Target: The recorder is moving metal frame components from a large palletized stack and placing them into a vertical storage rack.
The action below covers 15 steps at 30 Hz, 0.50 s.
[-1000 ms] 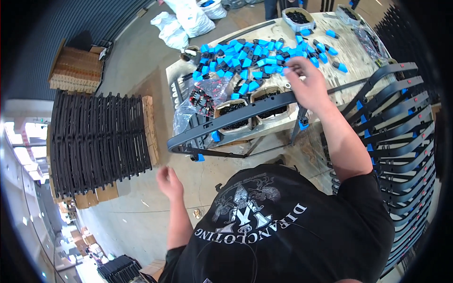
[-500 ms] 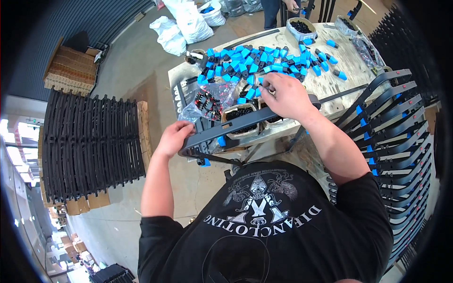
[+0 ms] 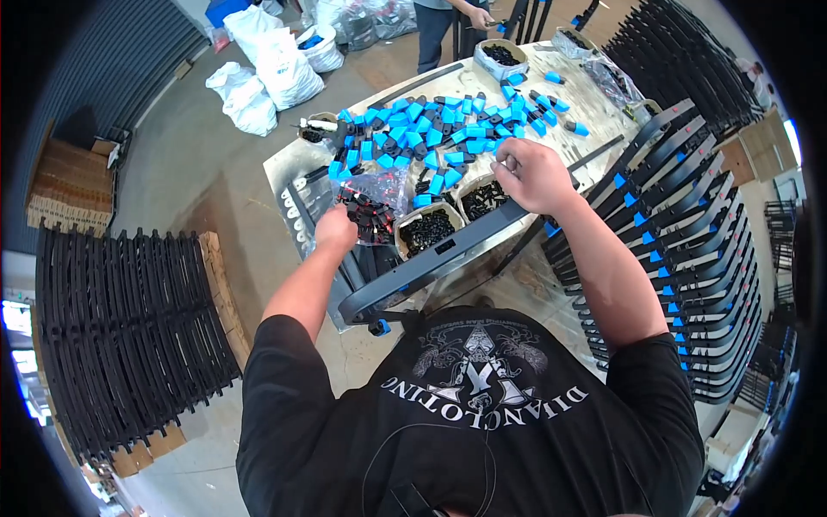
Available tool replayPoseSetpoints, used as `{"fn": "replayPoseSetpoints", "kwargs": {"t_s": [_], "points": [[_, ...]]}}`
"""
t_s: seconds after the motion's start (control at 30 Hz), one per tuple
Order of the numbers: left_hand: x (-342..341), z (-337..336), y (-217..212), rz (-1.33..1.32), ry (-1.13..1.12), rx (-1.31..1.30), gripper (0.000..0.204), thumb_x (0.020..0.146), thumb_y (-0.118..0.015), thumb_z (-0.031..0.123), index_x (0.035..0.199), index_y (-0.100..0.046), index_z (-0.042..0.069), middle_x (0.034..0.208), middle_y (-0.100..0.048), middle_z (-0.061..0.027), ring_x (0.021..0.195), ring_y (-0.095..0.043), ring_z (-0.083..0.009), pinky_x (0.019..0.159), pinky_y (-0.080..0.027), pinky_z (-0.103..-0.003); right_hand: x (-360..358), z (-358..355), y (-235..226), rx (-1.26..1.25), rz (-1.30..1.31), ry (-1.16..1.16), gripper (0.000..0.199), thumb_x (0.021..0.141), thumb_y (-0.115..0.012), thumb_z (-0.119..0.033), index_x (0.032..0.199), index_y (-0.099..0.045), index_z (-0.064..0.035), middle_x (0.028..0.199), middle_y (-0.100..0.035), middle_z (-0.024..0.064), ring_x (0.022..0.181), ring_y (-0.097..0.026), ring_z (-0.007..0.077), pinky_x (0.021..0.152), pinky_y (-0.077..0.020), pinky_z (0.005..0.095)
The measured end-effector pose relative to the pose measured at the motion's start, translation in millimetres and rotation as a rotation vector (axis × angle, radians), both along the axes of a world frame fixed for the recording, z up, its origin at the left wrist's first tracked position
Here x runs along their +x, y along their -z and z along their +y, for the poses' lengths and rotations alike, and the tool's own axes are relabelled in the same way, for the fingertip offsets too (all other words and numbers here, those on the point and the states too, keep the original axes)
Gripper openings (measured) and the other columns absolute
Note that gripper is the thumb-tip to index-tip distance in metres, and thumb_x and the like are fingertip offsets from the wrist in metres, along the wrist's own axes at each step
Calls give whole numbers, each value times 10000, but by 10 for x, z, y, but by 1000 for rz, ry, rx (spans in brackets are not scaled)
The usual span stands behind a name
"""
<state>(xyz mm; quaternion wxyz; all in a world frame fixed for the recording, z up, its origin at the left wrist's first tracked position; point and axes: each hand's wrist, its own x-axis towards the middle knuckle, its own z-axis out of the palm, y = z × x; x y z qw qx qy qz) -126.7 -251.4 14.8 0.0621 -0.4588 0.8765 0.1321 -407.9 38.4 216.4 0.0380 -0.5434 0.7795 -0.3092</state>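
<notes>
Curled, my left hand (image 3: 336, 231) is at the clear bag (image 3: 386, 183) of red-and-black parts (image 3: 372, 226) beyond the dark frame (image 3: 409, 273); my right hand (image 3: 536, 177), also curled, is by the frame's right end. I can't tell whether either pinches anything. Probably I'm picking parts; next calls for separating one.

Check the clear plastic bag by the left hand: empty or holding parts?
Holding parts: a heap of small red and black pieces shows in the bag, beside the left hand.

Bright, even light, glare at far left, white sacks (image 3: 286, 71) nearly washed out, fisheye-bent edges, black corners
</notes>
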Motion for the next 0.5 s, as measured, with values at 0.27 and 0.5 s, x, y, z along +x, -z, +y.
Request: {"fn": "replayPoseSetpoints", "kwargs": {"t_s": [0.27,0.5], "points": [[246,489,-1227,710,166,208,325,938,-562,28,1260,-609,19,1090,-691,-123,978,-654,-156,853,-523,-302,-63,70,34,-4,21,-1,215,876,-659,-263,934,-653,-56,828,-671,135,807,-666,344,740,-521,443],[46,1644,-2014,1065,388,114,207,840,-747,30,1002,-617,37,981,-687,-90,867,-636,-159,800,-514,-305,-102,125,14,-13,27,-80,238,889,-635,-275,957,-656,-48,893,-691,155,884,-681,354,803,-544,455]]}}
